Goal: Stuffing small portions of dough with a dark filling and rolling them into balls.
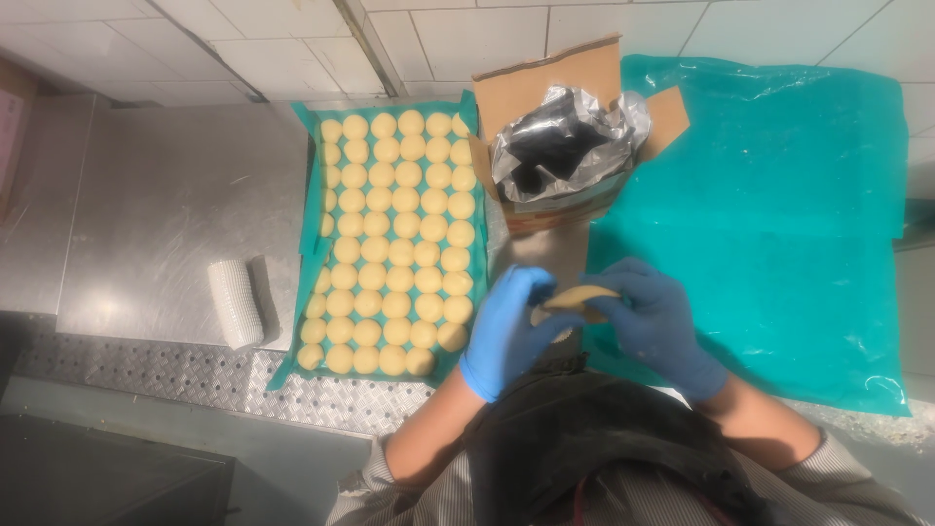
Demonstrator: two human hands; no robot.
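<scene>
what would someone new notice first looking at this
Probably the tray left of centre, lined in teal and packed with rows of pale round dough balls. Next, the left hand and right hand, both in blue gloves, pinching a flattened piece of dough between them at bottom centre. Behind them stands an open cardboard box with a silvery liner, beside a wide teal plastic sheet on the right.

White tiled wall stands behind a steel worktop with a ridged front edge.
</scene>
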